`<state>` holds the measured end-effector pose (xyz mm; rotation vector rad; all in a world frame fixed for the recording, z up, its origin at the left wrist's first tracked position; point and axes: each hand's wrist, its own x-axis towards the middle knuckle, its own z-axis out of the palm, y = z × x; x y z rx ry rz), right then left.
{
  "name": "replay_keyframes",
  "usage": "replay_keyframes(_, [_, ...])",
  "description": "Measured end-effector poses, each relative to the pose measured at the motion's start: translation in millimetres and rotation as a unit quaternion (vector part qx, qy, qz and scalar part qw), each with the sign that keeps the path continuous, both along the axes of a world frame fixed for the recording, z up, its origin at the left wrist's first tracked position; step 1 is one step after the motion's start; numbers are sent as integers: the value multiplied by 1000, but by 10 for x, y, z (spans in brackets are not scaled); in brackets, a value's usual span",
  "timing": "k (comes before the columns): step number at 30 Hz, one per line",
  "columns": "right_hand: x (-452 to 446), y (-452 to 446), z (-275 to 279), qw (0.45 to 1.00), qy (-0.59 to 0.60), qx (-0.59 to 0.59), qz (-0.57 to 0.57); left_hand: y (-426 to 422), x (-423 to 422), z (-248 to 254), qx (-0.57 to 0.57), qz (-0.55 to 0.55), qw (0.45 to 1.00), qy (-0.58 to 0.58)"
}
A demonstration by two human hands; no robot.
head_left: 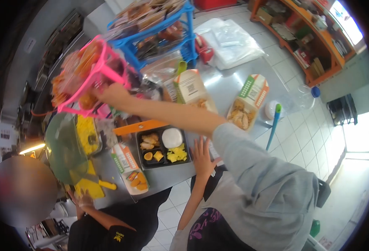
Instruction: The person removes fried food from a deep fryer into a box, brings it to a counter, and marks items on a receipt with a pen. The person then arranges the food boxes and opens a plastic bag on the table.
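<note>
My right hand [111,95] reaches across the table into the pink basket [105,69]; its fingers are hidden among the wrapped packets [73,73] there. My left hand [203,158] lies flat with fingers spread, beside the right edge of a black compartment tray [164,163]. White rice [172,138], yellow chunks [177,154], browned meat pieces [150,141] and halved egg-like pieces [153,156] fill the tray's compartments. Under my right forearm, an orange strip [140,126] lies along the tray's far edge. A printed carton with browned pieces [131,171] stands left of the tray.
Two food cartons [194,90] [247,102] stand beyond my arm. A blue tiered rack [155,37] and plastic bags [228,42] are at the back. At left, a co-worker's hand [85,201] is by a yellow board and knife [107,185]. A bottle [299,98] stands at right.
</note>
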<state>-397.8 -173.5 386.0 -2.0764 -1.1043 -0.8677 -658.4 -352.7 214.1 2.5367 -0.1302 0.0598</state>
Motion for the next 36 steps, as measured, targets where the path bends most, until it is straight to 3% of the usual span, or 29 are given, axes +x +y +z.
replay_keyframes(6, [-185, -72, 267, 994, -13, 101, 38, 39, -88, -313, 29, -15, 999, 16])
replay_keyframes(9, [-277, -205, 372, 993, -10, 116, 15, 28, -63, -294, 11, 24, 998, -51])
replay_keyframes(11, [-365, -463, 511, 992, -3, 123, -9, 40, -28, -189, 102, -38, 993, 44])
replay_keyframes(13, [-589, -1151, 713, 976, 145, 147, -65, -2, -9, -26, 72, -25, 996, 46])
replay_keyframes(15, [-637, -1846, 624, 946, 186, 265, 30, -8, 14, -63, 48, -10, 998, 45])
replay_keyframes(16, [-748, -2236, 658, 929, 283, 237, 13, -13, 28, -27, 46, -10, 998, 47])
replay_keyframes(17, [-802, -2607, 591, 894, 409, 180, -1, -33, 52, 48, 26, -10, 999, 42])
replay_keyframes(19, [-911, -3246, 307, 914, 377, 109, -103, -36, 43, -2, 14, -3, 999, 38])
replay_keyframes(24, [-1336, -4163, -322, 859, 397, 53, -318, -42, 77, 102, 2, 11, 998, 62])
replay_keyframes(25, [-1392, -4198, -373, 860, 404, 44, -309, -41, 79, 105, 4, 9, 998, 58])
replay_keyframes(27, [-1493, -4235, -476, 794, 480, 160, -337, -53, 66, 120, -3, 13, 998, 56])
replay_keyframes(31, [-1559, -4200, -778, 832, 389, 175, -355, -48, 81, 168, -12, 20, 997, 75])
replay_keyframes(36, [-1579, -4146, -845, 827, 416, 216, -311, -36, 87, 156, -12, 20, 997, 78])
